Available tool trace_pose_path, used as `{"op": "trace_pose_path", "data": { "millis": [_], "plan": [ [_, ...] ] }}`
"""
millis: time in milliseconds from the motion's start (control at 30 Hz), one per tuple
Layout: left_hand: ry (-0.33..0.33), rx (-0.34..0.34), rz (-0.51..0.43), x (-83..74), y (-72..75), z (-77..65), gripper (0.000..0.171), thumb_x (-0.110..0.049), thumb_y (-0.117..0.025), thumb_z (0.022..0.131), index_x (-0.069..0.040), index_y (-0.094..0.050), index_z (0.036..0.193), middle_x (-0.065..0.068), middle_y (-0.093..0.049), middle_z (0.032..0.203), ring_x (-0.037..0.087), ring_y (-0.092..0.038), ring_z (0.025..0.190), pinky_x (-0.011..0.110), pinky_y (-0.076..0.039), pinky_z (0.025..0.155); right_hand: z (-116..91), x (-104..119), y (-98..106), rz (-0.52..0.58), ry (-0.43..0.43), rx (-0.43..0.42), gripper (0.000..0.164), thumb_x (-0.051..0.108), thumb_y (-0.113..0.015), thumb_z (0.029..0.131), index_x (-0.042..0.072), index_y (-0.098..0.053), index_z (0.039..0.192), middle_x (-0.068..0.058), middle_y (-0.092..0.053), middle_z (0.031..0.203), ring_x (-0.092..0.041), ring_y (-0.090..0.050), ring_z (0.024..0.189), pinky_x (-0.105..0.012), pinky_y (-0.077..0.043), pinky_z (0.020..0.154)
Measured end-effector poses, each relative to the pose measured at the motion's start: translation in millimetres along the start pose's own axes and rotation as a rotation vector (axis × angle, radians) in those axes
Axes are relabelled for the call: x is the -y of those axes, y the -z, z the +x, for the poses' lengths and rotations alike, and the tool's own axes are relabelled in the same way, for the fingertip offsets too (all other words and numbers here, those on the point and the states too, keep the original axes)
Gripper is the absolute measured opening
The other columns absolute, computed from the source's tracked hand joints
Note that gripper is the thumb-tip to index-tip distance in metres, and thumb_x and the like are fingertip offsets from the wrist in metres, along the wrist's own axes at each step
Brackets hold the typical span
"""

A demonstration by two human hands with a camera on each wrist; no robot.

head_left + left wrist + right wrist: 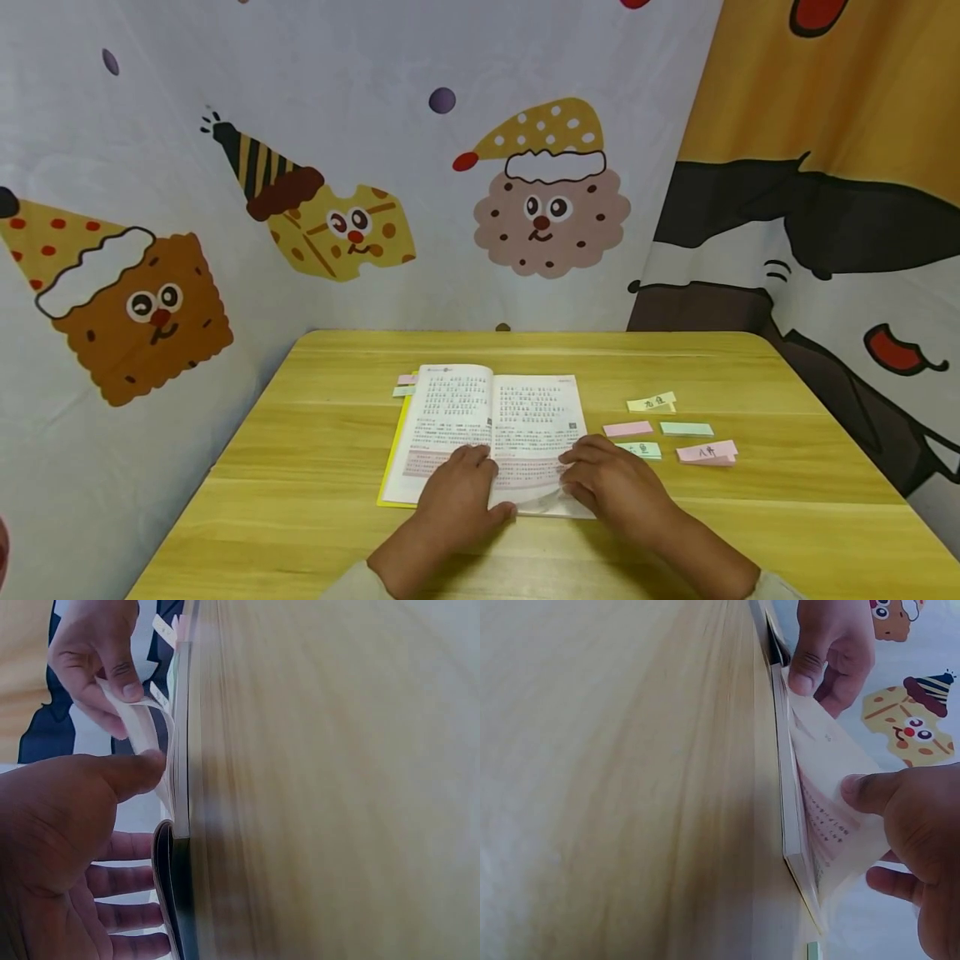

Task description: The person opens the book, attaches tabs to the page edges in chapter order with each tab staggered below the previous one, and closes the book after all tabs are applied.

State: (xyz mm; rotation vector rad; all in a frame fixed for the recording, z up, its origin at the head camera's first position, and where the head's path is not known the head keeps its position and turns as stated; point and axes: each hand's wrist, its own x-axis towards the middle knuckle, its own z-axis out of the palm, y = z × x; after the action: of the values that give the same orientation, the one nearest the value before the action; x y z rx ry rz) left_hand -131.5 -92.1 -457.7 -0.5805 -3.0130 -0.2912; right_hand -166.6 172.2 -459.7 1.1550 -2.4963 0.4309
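An open book (532,408) with printed pages and a yellow cover edge lies on the table. My left hand (459,496) rests on the lower left page near the spine, fingers extended, its thumb reaching over the lower right page. At the right page's outer edge, my right hand (622,483) pinches a page between thumb and fingers. That page (840,757) is lifted and bent in the right wrist view. Pink (407,380) and green tabs (404,391) stick out from the book's left side.
Right of the book lie a yellow slip (651,403), a pink slip (628,429), a green slip (686,429), a written green slip (641,451) partly behind my right hand, and a folded pink slip (707,453). A cartoon curtain (360,308) hangs behind the wooden table (300,467).
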Motion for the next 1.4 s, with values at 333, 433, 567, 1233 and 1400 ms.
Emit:
{"op": "trace_pose_path", "data": {
  "millis": [333, 433, 567, 1233, 1400],
  "plan": [
    [0.039, 0.002, -0.052, -0.9, -0.4, 1.3, 0.041, -0.038, -0.066, 0.097, -0.005, -0.069, 0.12, 0.013, -0.062, 0.136, 0.032, -0.054, 0.13, 0.045, -0.047, 0.105, 0.4, 2.7, 1.8, -0.091, -0.13, -0.105, 0.093, 0.026, -0.095, 0.072, 0.012, -0.049, 0.152, -0.01, -0.048, 0.151, -0.029, -0.053, 0.13, -0.035, -0.06, 0.07],
    [0.048, -0.031, -0.08, -0.2, -2.1, 1.7, 0.042, -0.033, -0.066, 0.096, -0.002, -0.065, 0.125, 0.013, -0.063, 0.132, 0.031, -0.057, 0.127, 0.044, -0.049, 0.102, 0.3, 2.1, 1.5, -0.085, -0.127, -0.109, 0.097, 0.023, -0.096, 0.069, 0.011, -0.048, 0.152, -0.011, -0.048, 0.15, -0.03, -0.054, 0.129, -0.035, -0.06, 0.071],
    [0.075, -0.059, -0.123, 0.5, -3.9, 2.9, 0.05, -0.033, -0.064, 0.097, -0.001, -0.058, 0.135, 0.014, -0.065, 0.128, 0.029, -0.06, 0.122, 0.044, -0.053, 0.096, -1.3, 0.7, 1.2, -0.074, -0.094, -0.04, 0.075, 0.018, -0.096, 0.066, 0.012, -0.066, 0.135, -0.007, -0.059, 0.139, -0.03, -0.056, 0.127, -0.041, -0.057, 0.088],
    [0.235, -0.427, -0.174, 4.4, -5.9, 6.2, 0.116, -0.025, -0.088, 0.08, -0.002, -0.008, 0.162, 0.03, -0.027, 0.155, 0.045, -0.049, 0.128, 0.041, -0.059, 0.073, -8.9, -0.8, -3.2, -0.005, -0.036, 0.165, 0.023, 0.016, -0.085, 0.082, 0.014, -0.08, 0.105, 0.0, -0.073, 0.114, -0.021, -0.067, 0.107, -0.043, -0.054, 0.092],
    [0.254, -0.406, -0.059, 8.6, -4.5, 7.1, 0.113, -0.025, -0.091, 0.075, -0.008, -0.022, 0.162, 0.03, -0.005, 0.164, 0.052, -0.012, 0.149, 0.052, -0.04, 0.11, -8.7, -0.7, -3.6, 0.0, -0.042, 0.169, 0.023, 0.016, -0.086, 0.082, 0.013, -0.08, 0.105, 0.0, -0.073, 0.113, -0.021, -0.067, 0.106, -0.043, -0.054, 0.091]
  ]
}}
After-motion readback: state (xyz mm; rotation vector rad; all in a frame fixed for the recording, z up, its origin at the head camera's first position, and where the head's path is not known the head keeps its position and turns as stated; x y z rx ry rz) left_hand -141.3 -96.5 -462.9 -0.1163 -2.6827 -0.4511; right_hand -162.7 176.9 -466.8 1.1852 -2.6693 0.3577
